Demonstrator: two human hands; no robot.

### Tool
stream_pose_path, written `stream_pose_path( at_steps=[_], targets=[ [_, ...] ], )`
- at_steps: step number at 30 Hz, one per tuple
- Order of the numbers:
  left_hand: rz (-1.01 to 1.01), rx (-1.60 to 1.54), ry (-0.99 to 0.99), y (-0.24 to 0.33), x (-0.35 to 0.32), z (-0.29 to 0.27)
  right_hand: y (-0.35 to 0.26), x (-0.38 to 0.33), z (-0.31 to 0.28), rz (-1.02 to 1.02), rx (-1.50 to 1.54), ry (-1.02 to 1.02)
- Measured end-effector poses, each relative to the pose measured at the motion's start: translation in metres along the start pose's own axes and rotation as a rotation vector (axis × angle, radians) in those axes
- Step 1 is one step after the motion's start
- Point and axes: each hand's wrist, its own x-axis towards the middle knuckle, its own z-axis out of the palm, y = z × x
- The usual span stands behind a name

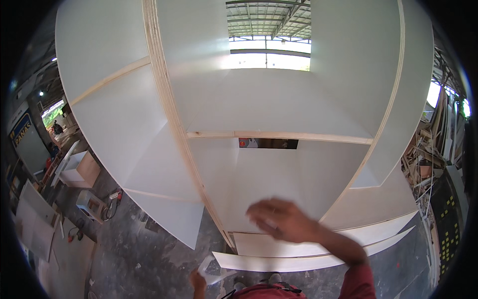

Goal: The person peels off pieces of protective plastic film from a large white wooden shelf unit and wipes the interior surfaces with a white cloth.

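White cabinet [279, 102] seemed mid-handling, left hand [197, 282] grip narrow on pale scrap [213, 278], right hand [282, 220] grip too blurred to tell, next reach likely needing clearance over front strip [308, 262].

Cabinet [279, 102] straight ahead. Right hand [279, 219] before its lower middle compartment [269, 174], above front board [308, 262]. Left hand [197, 280] near board's left end. Stool [92, 205], box [82, 169] left of cabinet; scrap pile [428, 154] right.
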Motion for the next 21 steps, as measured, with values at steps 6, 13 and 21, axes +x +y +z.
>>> stream_pose_path(
  at_steps=[6, 13, 21],
  targets=[
    [-0.138, 0.123, 0.145, -0.095, -0.034, -0.009, 0.052, 0.209, -0.081, -0.105, -0.661, -0.002],
    [-0.178, 0.081, 0.151, -0.128, -0.024, -0.008, 0.126, 0.281, -0.046, 0.03, -0.636, -0.407],
    [-0.229, 0.026, 0.145, -0.151, -0.004, 0.012, 0.119, 0.297, -0.032, 0.13, -0.725, -0.534]
  ],
)
